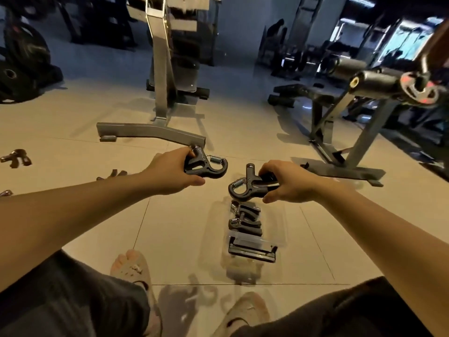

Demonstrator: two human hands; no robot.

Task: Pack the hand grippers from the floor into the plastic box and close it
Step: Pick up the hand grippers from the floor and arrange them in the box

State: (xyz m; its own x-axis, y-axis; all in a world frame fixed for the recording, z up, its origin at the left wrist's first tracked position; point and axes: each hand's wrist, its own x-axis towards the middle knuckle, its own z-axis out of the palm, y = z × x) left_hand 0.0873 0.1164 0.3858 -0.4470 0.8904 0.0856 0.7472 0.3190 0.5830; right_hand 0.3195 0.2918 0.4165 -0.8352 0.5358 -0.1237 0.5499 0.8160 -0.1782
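My left grip (170, 172) curls round a black steel-sprung hand gripper (206, 165). My right grip (289, 183) holds a second black hand gripper (252, 184) above the clear plastic box (275, 223), partly filled, on the tiled floor (184, 227). Packing step; next, I judge, both go in beside those stowed.

- Left hand (170, 170): fingers tucked out of sight behind the first hand gripper (206, 165); its handles are mostly covered by the palm.
- Right hand (289, 181): palm hides the handles of the second hand gripper (245, 183).
- Plastic box (257, 240): clear walls smeared by blur, outline hard to trace; lid position cannot be told.
- Packed grippers (245, 220): overlapping, count uncertain.
- Floor, far left: blurred gripper (15, 158); edge gripper (5, 192), cut by the frame; dark item (114, 173), half hidden behind the left forearm, kind unclear.
- Weight plates (14, 76): cut by the left edge.
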